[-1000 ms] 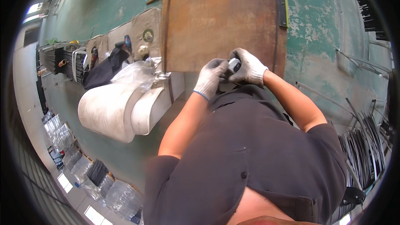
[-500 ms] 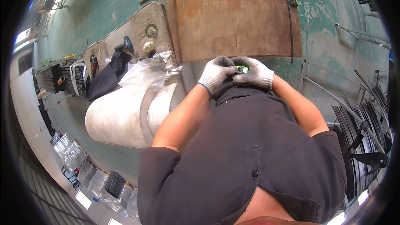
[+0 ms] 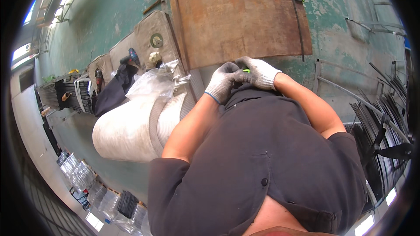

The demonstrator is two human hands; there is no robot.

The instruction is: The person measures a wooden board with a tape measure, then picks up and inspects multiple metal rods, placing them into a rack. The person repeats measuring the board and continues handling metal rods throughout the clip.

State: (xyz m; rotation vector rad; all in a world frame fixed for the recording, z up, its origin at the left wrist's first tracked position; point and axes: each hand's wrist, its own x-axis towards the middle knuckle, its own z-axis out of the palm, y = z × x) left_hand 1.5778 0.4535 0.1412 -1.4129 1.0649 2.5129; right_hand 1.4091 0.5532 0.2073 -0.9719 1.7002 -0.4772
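Observation:
Both my hands wear whitish knit gloves with grey fingers and meet in front of my dark shirt, near the close edge of a brown, stained sheet (image 3: pixel 236 17). My right hand (image 3: pixel 261 74) is closed round a small bright green object (image 3: pixel 246 71). Only a sliver of it shows between the gloves, so its kind is hidden. Pressed against the right fingers, my left hand (image 3: pixel 223 81) has its thumb and fingers pinched together. Whatever lies in that pinch is hidden.
To the left lies a thick pale roll (image 3: pixel 127 129), with a clear plastic bag (image 3: pixel 151 83), dark cloth (image 3: pixel 116 85) and a cordless drill (image 3: pixel 132 55) nearby. A hammer (image 3: pixel 153 5) lies farther off. Metal frames (image 3: pixel 345 91) and dark bars (image 3: pixel 380 118) stand at right.
My right hand has turned and closed further over the green object, which shows much less. The left hand keeps its pinch beside it. The whole view has shifted slightly.

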